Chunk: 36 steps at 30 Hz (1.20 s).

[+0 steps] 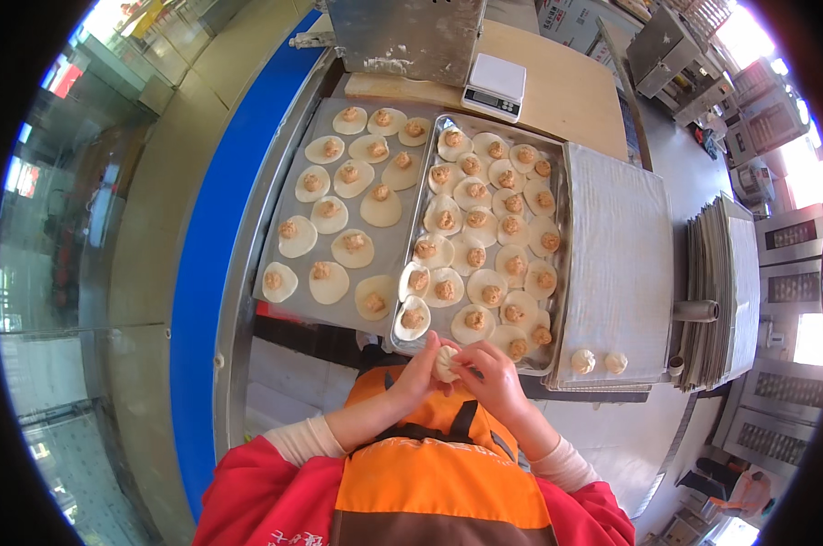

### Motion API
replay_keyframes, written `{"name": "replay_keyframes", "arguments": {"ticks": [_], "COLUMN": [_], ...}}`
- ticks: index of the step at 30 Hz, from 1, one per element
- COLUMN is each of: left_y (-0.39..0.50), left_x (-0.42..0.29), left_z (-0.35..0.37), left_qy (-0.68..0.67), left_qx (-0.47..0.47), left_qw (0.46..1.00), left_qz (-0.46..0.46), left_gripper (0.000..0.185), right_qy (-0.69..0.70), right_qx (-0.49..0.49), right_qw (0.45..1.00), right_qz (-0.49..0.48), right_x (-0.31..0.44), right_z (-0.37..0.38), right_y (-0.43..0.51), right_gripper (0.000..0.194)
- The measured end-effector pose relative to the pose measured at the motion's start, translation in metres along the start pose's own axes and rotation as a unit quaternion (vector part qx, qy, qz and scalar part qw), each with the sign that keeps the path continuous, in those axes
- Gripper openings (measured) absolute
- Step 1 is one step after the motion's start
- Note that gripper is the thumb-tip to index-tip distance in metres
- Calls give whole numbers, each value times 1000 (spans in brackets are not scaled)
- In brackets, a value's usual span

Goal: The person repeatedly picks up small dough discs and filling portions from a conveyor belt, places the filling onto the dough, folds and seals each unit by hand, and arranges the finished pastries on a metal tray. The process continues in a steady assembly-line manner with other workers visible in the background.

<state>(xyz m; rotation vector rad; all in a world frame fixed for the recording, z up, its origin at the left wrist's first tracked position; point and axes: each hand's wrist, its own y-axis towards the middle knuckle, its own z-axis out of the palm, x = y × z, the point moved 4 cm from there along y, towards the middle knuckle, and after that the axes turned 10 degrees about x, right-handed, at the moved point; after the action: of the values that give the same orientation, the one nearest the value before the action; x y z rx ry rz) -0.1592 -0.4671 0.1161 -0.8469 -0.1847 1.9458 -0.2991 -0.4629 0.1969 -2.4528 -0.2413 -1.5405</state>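
Between my two hands, close in front of my apron, is a pleated dough bun. My left hand cups it from the left, while the fingers of my right hand pinch its pleated edge. Just beyond them a metal tray holds many round dough wrappers, each with a ball of orange-brown filling. The nearest wrapper lies at the tray's front left corner. More filled wrappers are spread on a grey sheet to the left. Two pleated buns sit on the cloth-lined tray at right.
A white digital scale stands on the wooden board at the back, beside a floured metal box. To the right rises a stack of thin trays or sheets. A person is at the far lower right.
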Motion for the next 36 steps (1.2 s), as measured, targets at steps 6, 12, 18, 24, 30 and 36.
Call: {"name": "replay_keyframes", "arguments": {"ticks": [6, 12, 18, 24, 30, 36], "left_y": [13, 20, 11, -5, 6, 8], "left_x": [28, 30, -37, -38, -27, -29], "left_z": [-25, -12, -28, -229, -226, -265], "left_qy": [-73, -4, 341, 357, 239, 276], "left_qx": [119, 57, -74, -421, -391, -429], "left_qw": [989, 998, 934, 825, 886, 858], "left_qz": [-54, -12, 80, 118, 69, 52], "left_gripper": [63, 68, 37, 30, 36, 43], "right_qy": [-133, -94, 21, 70, -127, -218], "right_qx": [4, -1, -229, -568, -485, -425], "right_qw": [988, 994, 968, 794, 794, 799], "right_qz": [-77, -50, 96, 206, 343, 366], "right_x": [-6, -14, -67, -227, -283, -268], "right_z": [-2, 4, -73, -196, -229, -230], "right_y": [-9, -14, -92, -271, -267, -250], "right_gripper": [31, 72, 53, 48, 57, 59]}}
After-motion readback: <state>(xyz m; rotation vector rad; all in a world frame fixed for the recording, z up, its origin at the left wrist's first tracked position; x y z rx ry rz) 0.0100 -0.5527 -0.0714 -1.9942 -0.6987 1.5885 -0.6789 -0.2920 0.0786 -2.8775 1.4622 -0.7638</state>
